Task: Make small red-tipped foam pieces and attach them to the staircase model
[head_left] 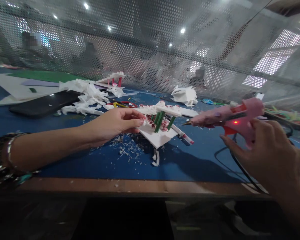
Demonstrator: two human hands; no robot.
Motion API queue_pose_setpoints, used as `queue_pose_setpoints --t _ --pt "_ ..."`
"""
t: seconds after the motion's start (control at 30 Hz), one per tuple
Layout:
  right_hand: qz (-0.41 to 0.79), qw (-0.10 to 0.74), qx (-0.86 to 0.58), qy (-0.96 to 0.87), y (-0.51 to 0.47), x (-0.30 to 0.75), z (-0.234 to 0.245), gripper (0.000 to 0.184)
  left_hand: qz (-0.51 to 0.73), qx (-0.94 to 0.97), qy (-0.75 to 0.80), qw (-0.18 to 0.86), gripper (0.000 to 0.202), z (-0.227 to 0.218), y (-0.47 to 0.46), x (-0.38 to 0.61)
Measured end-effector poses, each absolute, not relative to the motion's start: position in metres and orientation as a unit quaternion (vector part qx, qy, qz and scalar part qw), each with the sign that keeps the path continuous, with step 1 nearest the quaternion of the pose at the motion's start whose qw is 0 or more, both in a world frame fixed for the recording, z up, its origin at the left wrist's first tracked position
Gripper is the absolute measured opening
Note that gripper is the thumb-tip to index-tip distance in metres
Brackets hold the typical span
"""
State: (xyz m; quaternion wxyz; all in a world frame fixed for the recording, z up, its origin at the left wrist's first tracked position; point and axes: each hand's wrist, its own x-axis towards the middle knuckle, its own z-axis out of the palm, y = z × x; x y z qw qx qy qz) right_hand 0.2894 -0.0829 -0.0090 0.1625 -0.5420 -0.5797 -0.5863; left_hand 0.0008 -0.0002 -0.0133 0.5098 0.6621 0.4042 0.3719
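Note:
My left hand point(116, 124) pinches the near left edge of a small white foam model point(158, 134) with green and red stick pillars, tilted up off the blue table point(130, 160). My right hand point(265, 151) grips a pink hot glue gun point(230, 117) whose red light is on. Its nozzle points left, a short way from the model's right side. A black cord point(236, 161) runs from the gun toward me. A white pen with red marks point(182, 135) lies under the model's right edge.
White foam scraps point(86, 96) and a second small model point(113, 80) lie at the back left beside a black phone point(43, 104). Crumpled white paper point(184, 95) sits behind. A perforated mesh screen point(150, 43) closes the far side, with people beyond it. Shavings litter the table.

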Motion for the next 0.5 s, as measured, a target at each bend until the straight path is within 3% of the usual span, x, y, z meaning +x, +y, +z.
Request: queue_pose_setpoints --t 0.13,0.3,0.5 --pt "-0.517 0.148 -0.622 -0.569 -0.082 0.311 -0.004 0.037 0.363 0.683 0.394 0.497 0.018 -0.012 -0.001 0.002" --pt "-0.327 0.077 -0.722 -0.605 -0.059 0.323 0.004 0.026 0.313 0.746 0.381 0.447 0.022 -0.013 0.0 0.009" --pt "-0.228 0.033 -0.703 -0.673 -0.033 0.333 0.0 0.037 0.301 0.857 0.318 0.271 0.022 -0.016 0.004 0.009"
